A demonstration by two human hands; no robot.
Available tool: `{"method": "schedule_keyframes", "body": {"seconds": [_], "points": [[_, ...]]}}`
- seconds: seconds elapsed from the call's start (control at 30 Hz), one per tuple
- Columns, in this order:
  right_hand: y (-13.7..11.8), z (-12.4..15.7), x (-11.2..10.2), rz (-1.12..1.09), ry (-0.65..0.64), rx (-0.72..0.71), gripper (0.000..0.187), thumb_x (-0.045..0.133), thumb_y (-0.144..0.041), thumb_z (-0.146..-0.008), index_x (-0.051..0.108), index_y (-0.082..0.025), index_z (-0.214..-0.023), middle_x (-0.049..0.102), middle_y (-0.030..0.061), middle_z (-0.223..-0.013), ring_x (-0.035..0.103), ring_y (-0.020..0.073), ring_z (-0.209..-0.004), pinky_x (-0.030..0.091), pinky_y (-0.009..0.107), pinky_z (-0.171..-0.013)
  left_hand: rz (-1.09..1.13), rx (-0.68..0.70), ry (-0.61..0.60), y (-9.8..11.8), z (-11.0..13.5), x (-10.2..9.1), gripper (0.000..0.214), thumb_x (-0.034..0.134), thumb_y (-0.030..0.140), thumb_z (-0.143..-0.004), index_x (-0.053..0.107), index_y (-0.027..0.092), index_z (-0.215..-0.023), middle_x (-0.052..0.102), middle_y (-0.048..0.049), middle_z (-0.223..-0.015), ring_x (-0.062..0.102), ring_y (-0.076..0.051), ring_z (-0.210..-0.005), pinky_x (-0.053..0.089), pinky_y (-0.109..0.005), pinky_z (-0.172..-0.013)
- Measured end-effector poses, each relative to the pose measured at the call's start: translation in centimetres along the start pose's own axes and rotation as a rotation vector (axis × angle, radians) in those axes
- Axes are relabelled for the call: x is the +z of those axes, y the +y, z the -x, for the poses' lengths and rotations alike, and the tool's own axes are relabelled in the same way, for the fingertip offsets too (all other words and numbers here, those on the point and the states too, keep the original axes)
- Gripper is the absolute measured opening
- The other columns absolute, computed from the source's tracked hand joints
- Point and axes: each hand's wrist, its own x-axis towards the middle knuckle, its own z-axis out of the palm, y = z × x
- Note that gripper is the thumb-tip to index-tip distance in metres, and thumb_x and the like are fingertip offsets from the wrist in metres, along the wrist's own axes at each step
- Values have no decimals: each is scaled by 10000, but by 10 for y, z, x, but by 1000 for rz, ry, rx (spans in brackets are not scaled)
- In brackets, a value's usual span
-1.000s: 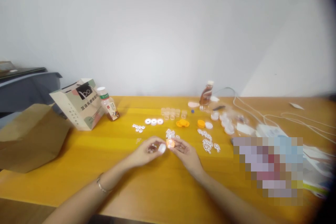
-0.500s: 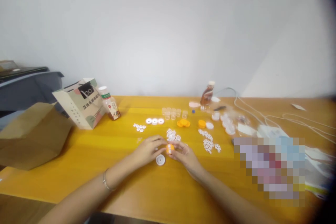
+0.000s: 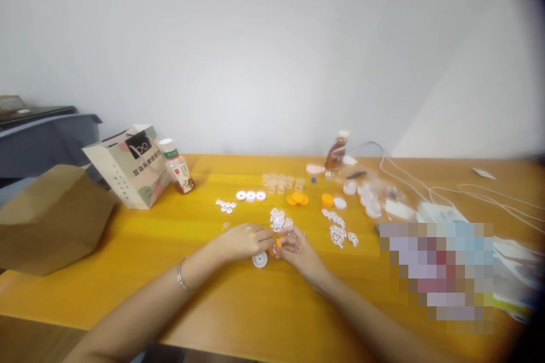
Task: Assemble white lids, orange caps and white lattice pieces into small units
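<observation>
Fingers (image 3: 264,236) of the left hand (image 3: 240,241) and the right hand (image 3: 300,250) close together on an orange cap (image 3: 277,244), mostly hidden between them, low over the yellow surface (image 3: 255,306). Just beside them, a white lid (image 3: 259,260) lies flat.

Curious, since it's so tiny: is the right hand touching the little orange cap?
Touching. The head view shows the right hand pinching the orange cap in its fingers, with no gap.

Printed gift bag (image 3: 128,167) beside drink bottle (image 3: 176,173), far left; brown paper bag (image 3: 51,215) nearer; white cables (image 3: 426,184) far right.
</observation>
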Motion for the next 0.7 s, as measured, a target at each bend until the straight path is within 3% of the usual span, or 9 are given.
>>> {"method": "schedule_keyframes", "body": {"seconds": [0.27, 0.5, 0.7], "points": [[-6, 3, 2, 19, -9, 64, 459, 744, -325, -530, 411, -227, -830, 605, -52, -646, 603, 135, -616, 450, 316, -690, 38, 52, 190, -2, 10, 9, 195, 355, 158, -874, 543, 137, -921, 596, -68, -796, 549, -105, -653, 438, -225, -605], [-5, 2, 0, 40, -78, 10, 292, 715, -350, -569, 503, -200, -702, 614, -28, -650, 590, 128, -623, 459, 293, -665, 150, 15, 191, -3, 10, 10, 193, 378, 179, -870, 533, 153, -981, 602, -66, -849, 564, -129, -757, 446, -234, -670], [-6, 3, 1, 70, -72, 9, 254, 713, -369, -569, 583, -184, -686, 630, -9, -652, 595, 137, -649, 458, 295, -679, 306, -55, 198, -4, 11, 18, 199, 397, 218, -863, 566, 166, -954, 601, -62, -861, 561, -127, -770, 439, -223, -690]]}}
